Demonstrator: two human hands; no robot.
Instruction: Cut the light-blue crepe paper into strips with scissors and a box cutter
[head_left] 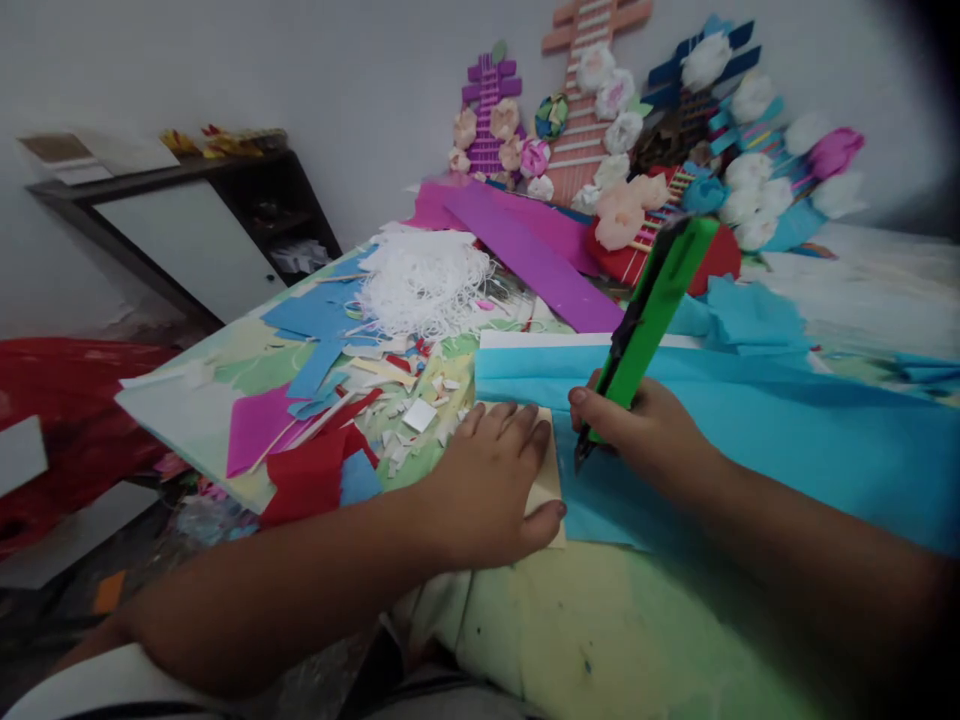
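My right hand (664, 440) grips a green utility knife (654, 315), tilted with its blade end down. The tip is at the turquoise crepe paper (780, 425), close to the right edge of a pale card (550, 485); whether it touches the paper I cannot tell. My left hand (491, 485) lies flat on the card, fingers spread, covering most of it. The card rests over the left end of the crepe paper. A white strip (517, 341) shows along the paper's far edge.
Paper scraps (420, 415), red paper (311, 475) and a heap of white string (427, 280) lie left of my hands. Purple sheets (540, 255) and decorated pieces with paper flowers (622, 130) are at the back. A dark cabinet (300, 200) stands far left.
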